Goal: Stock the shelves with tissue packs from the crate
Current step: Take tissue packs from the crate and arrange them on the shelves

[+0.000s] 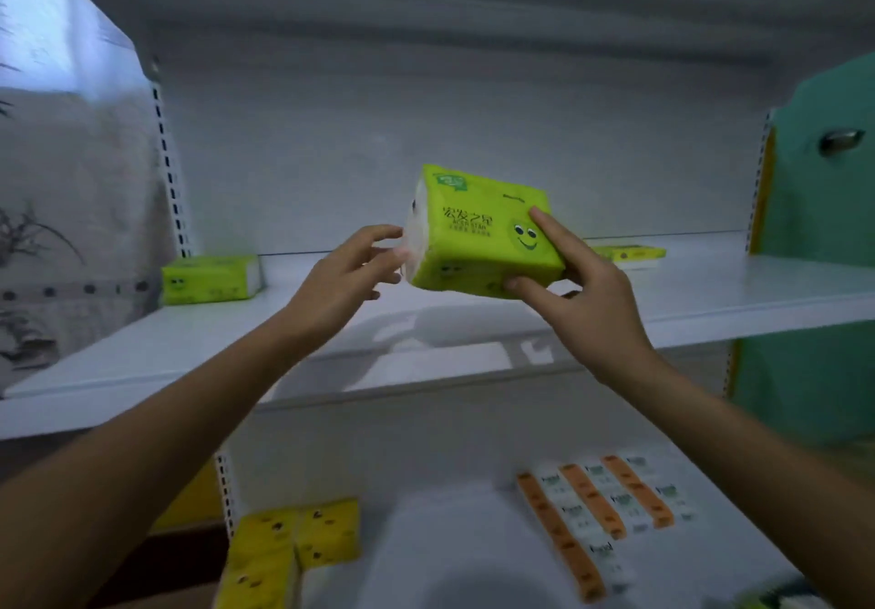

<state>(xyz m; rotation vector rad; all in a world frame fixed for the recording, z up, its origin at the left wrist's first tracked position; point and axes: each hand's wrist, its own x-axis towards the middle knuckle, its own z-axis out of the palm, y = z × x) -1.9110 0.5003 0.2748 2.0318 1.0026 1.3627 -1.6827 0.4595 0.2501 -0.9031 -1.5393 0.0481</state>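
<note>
The green tissue pack [478, 239] is held in the air above the upper shelf [757, 296], tilted, with its printed face and smiley mark toward the camera. It does not touch the shelf.

The right hand [596, 305] grasps the pack's right end: the index finger lies across the printed face and the thumb presses the lower edge. The left hand [345, 277] is at the pack's white left end, with its fingers relaxed and lightly bent and the fingertips against that end. It is not wrapped round the pack.

On the upper shelf, a second green pack [210, 278] lies at the far left beside the slotted upright [170, 173]. A flat yellow-green pack [627, 253] lies toward the back right.

On the lower shelf [450, 537], yellow packs [293, 547] sit at the left. White packs with orange stripes [601, 509] sit in a row at the right; this area is blurred.
</note>
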